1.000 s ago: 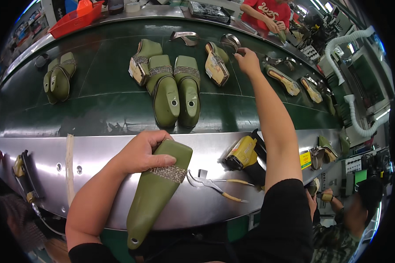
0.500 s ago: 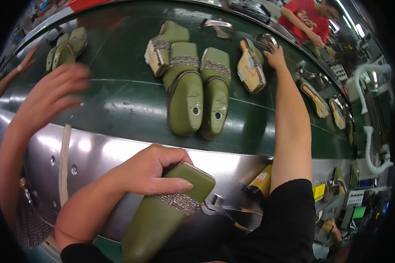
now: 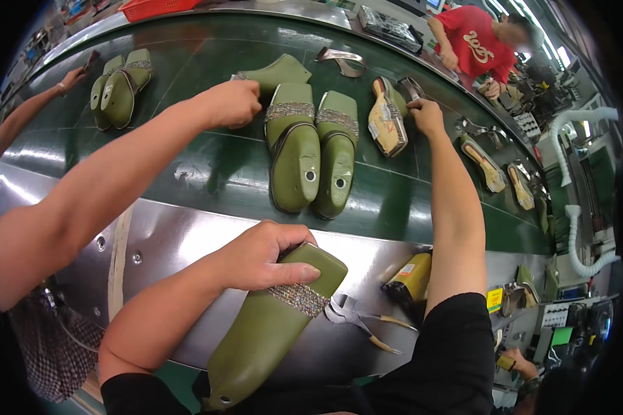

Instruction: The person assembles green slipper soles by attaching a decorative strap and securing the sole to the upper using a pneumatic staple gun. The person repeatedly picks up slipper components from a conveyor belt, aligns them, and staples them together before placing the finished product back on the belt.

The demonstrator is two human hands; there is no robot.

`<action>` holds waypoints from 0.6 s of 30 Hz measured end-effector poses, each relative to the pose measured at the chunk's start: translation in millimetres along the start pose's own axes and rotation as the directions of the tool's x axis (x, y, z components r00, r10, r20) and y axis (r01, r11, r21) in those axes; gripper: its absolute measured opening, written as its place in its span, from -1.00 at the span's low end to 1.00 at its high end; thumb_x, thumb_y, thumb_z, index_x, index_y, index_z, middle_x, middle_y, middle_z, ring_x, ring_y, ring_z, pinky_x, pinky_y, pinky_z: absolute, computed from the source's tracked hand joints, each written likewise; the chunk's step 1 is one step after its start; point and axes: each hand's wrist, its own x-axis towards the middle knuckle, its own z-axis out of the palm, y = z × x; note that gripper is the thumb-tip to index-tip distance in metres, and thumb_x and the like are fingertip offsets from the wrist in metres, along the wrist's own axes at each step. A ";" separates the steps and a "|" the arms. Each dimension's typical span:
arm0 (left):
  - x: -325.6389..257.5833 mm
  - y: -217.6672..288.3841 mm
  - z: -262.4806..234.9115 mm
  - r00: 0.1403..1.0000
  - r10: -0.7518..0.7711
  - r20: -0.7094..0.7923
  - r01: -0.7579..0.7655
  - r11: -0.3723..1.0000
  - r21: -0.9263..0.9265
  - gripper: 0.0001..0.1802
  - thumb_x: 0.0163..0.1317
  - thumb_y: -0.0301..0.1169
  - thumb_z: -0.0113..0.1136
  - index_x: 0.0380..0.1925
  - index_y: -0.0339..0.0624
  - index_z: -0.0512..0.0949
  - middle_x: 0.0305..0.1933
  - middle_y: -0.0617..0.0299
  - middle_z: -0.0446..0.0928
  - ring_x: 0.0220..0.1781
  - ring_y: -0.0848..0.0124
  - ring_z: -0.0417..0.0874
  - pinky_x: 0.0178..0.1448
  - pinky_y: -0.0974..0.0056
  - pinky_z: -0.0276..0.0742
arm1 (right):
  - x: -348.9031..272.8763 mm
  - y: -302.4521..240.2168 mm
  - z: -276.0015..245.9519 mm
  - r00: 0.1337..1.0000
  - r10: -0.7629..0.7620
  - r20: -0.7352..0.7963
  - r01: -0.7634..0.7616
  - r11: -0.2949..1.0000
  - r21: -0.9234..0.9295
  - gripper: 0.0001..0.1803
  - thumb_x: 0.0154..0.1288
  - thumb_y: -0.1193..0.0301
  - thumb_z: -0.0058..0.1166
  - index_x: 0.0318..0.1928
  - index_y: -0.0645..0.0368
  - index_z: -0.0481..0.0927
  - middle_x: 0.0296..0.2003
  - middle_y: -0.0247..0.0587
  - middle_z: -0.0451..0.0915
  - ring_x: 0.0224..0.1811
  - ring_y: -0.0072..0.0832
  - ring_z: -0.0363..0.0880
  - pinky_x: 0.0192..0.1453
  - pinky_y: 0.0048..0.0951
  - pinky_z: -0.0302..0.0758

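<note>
My left hand point(image 3: 270, 259) is wrapped around the upper end of a green shoe last point(image 3: 256, 346). A glittery woven strap point(image 3: 298, 297) runs across that last, which slants down toward my body. My right hand point(image 3: 426, 114) is stretched to the far side of the belt, its fingers pinching the edge of a shiny dark curved piece point(image 3: 411, 88). Left of it lies another last with a tan sole point(image 3: 387, 123) facing up. Two upright green lasts with glittery straps point(image 3: 294, 166) stand in the middle of the green belt point(image 3: 208, 166).
A co-worker's hand point(image 3: 237, 104) grips a green last point(image 3: 280, 71) from the left. Pliers point(image 3: 360, 321) and a yellow container point(image 3: 410, 277) lie on the metal ledge point(image 3: 180, 238). More lasts point(image 3: 121, 90) stand far left. A person in red point(image 3: 474, 48) works across the belt.
A co-worker's left-side hand has swung across the belt onto the far last, which is turned now. My right fingers have closed on the curved piece. My left hand still holds its last.
</note>
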 end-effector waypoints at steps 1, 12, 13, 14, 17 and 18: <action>-1.6 2.6 2.2 1.000 -0.002 -0.006 0.002 1.000 -0.007 -0.63 0.30 -0.18 0.45 -0.11 -0.25 0.64 -0.27 0.17 0.72 -0.21 0.44 0.69 -0.03 0.25 0.59 | -4.3 -3.7 -5.5 1.000 0.001 0.022 -0.001 1.000 0.009 -0.75 0.26 0.41 0.27 -0.06 0.07 0.83 -0.13 -0.05 0.81 -0.03 -0.19 0.79 0.15 -0.25 0.63; -43.1 3.8 31.1 0.996 -0.017 -0.089 0.008 0.995 -0.096 -0.67 0.32 -0.22 0.42 -0.19 -0.30 0.64 -0.34 0.24 0.67 -0.29 0.55 0.61 -0.18 0.32 0.54 | -127.9 -86.3 -56.9 0.987 0.144 0.068 -0.159 0.900 0.406 -0.53 0.37 0.10 0.31 0.03 0.26 0.78 -0.10 0.08 0.79 -0.02 -0.15 0.78 0.16 -0.26 0.61; -51.6 5.1 33.1 0.995 -0.038 -0.091 0.029 0.996 -0.089 -0.68 0.33 -0.22 0.42 -0.21 -0.30 0.63 -0.34 0.25 0.67 -0.30 0.55 0.61 -0.18 0.32 0.53 | -141.5 -102.2 -53.7 0.987 0.068 0.143 -0.117 0.924 0.365 -0.31 0.33 -0.09 0.32 0.07 0.36 0.74 -0.08 0.15 0.78 -0.03 -0.12 0.77 0.17 -0.22 0.59; -55.9 2.0 37.8 0.997 -0.013 -0.080 0.006 0.996 -0.091 -0.67 0.33 -0.22 0.41 -0.20 -0.31 0.64 -0.33 0.24 0.68 -0.29 0.54 0.61 -0.17 0.32 0.54 | -157.5 -100.9 -46.8 0.993 0.021 0.117 -0.054 0.955 0.293 -0.35 0.33 -0.08 0.32 0.04 0.33 0.76 -0.10 0.15 0.78 -0.04 -0.11 0.76 0.15 -0.20 0.59; -70.4 -2.2 42.3 0.991 0.071 -0.113 -0.076 0.996 -0.045 -0.65 0.33 -0.22 0.41 -0.16 -0.34 0.65 -0.30 0.20 0.69 -0.28 0.53 0.62 -0.14 0.31 0.55 | -187.7 -139.2 -49.3 0.981 0.098 0.170 -0.104 0.994 0.029 -0.45 0.33 -0.06 0.32 -0.10 0.24 0.81 -0.18 0.16 0.76 -0.06 -0.04 0.76 0.10 -0.13 0.59; -76.0 -1.2 42.4 0.988 0.099 -0.122 -0.103 0.995 -0.021 -0.64 0.33 -0.21 0.41 -0.15 -0.35 0.66 -0.30 0.19 0.70 -0.28 0.52 0.62 -0.13 0.31 0.55 | -187.2 -142.5 -50.5 0.983 0.113 0.142 -0.107 0.993 -0.055 -0.52 0.34 -0.01 0.31 -0.17 0.21 0.81 -0.20 0.15 0.76 -0.06 0.01 0.75 0.08 -0.09 0.59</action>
